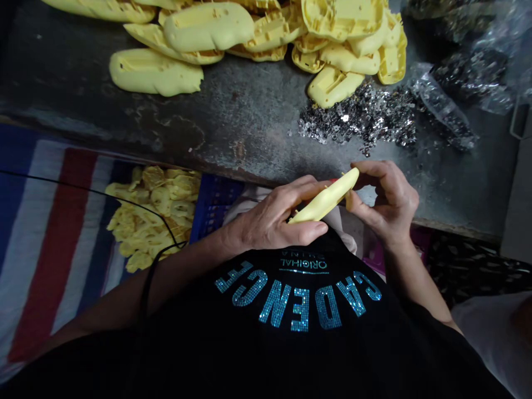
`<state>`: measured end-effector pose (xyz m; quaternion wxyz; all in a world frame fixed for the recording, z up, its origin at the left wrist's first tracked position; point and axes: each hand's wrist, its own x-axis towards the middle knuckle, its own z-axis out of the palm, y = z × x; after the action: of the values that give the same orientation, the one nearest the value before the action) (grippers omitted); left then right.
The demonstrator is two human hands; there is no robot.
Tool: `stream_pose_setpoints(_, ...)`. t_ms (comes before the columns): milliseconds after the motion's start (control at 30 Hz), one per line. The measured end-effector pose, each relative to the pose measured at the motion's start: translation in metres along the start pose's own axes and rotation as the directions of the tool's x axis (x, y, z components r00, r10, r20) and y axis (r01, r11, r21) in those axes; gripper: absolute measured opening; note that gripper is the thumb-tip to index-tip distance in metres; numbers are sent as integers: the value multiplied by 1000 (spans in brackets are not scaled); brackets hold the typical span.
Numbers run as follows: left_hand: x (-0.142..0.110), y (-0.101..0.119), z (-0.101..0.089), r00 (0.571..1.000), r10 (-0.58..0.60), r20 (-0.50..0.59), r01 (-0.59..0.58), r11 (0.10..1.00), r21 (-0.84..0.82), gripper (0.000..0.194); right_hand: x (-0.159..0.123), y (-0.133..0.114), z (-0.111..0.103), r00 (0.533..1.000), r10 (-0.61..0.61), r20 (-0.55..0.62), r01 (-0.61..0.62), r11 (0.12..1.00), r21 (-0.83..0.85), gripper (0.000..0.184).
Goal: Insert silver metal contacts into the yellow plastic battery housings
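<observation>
My left hand (276,216) is wrapped round a long yellow plastic shell (328,198), holding it edge-up just off the near edge of the dark worktable (233,116). My right hand (384,202) is closed in a pinch at the shell's far end, thumb and fingers pressed against its tip. Whether a small metal piece sits under those fingertips is hidden. A heap of small shiny metal parts (361,116) lies on the table just beyond my right hand.
A pile of the same yellow plastic shells (257,33) covers the far side of the table. Clear bags of metal parts (465,72) lie at the far right. Below the table's left edge, a striped sack (54,221) holds more yellow pieces (153,213). A black cable (149,271) crosses it.
</observation>
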<state>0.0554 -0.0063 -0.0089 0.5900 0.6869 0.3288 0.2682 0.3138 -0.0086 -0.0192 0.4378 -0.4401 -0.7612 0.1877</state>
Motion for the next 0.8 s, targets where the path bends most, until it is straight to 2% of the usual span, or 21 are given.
stream_pose_setpoints(67,0,-4,1,999,46,-14,-46,999,7,59,1,-1,-1,1000,-13,2,13,1000,-19,35)
stream_pose_setpoints(167,-1,-14,2,988,150,-32,-150,989,-10,86,1,-3,0,999,-22,27,23,999,-35,33)
stream_pose_setpoints(233,-2,-20,2,979,201,-25,-201,979,-21,94,2,-5,1,999,-24,34,26,999,-39,33)
stream_pose_setpoints(367,-4,-22,1,975,215,-54,-216,976,-30,89,3,-10,2,999,-45,30,46,997,-62,35)
stream_pose_setpoints(533,-8,-15,-1,991,102,-84,-110,989,-95,75,4,-12,3,999,-33,15,35,996,-84,41)
stream_pose_setpoints(633,-10,-13,0,990,-14,-142,-12,984,-178,58,0,-9,9,1000,16,3,-16,997,-82,34)
stream_pose_setpoints(700,-10,-12,2,955,-121,-272,45,962,-271,48,-3,-7,13,991,135,-6,-135,991,-6,29)
stream_pose_setpoints(767,-10,-12,2,872,-175,-457,33,953,-302,47,-3,-5,15,963,268,28,-269,953,138,30)
stream_pose_setpoints(800,-10,-11,1,828,-173,-534,21,960,-278,46,-1,-5,14,945,314,90,-327,921,213,31)
